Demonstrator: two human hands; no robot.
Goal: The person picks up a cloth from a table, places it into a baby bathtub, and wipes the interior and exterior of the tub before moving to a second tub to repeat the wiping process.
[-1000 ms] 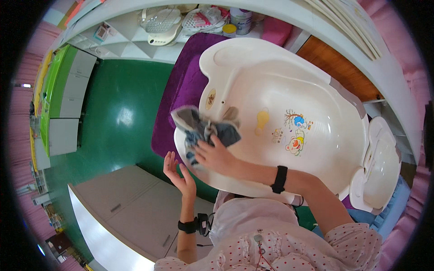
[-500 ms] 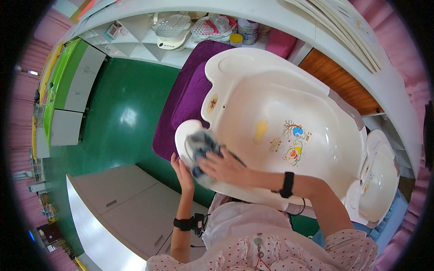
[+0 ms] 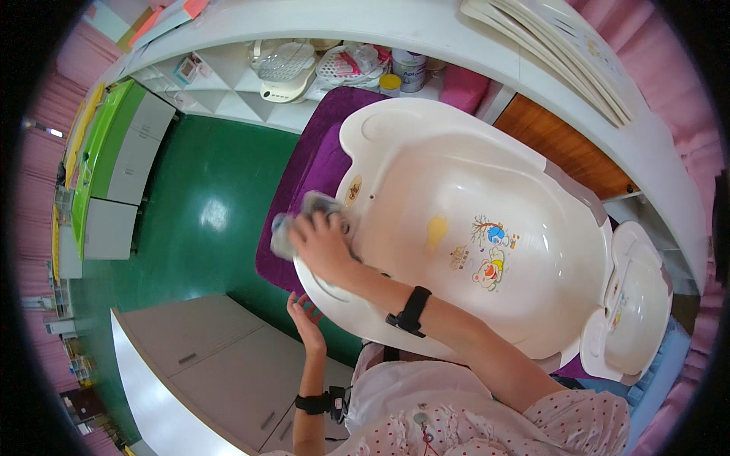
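Observation:
A white baby bathtub [image 3: 525,178] with cartoon bear decals on its floor lies tilted before me, its near-left rim towards my hands. My right hand [image 3: 323,247] presses a greyish cloth [image 3: 319,202], blurred by motion, onto the tub's left end. Its fingers lie over the cloth, and the forearm crosses the tub's near side. Below that end, my left hand [image 3: 307,323] is raised, palm up, with fingers apart beside the rim's outer edge. Whether it touches the tub I cannot tell. Both wrists wear black bands.
A purple plush cover [image 3: 283,262] lies under the tub's left end. Beyond it, white shelves [image 3: 220,80] hold baby items and a yellow-lidded jar [image 3: 389,83]. A grey cabinet [image 3: 228,346] stands near left on the green floor [image 3: 217,171]. A second, smaller white tub [image 3: 637,308] is at right.
My right hand has moved the cloth left and away from me along the tub's left end. My left hand has dropped slightly, and the view has shifted a little.

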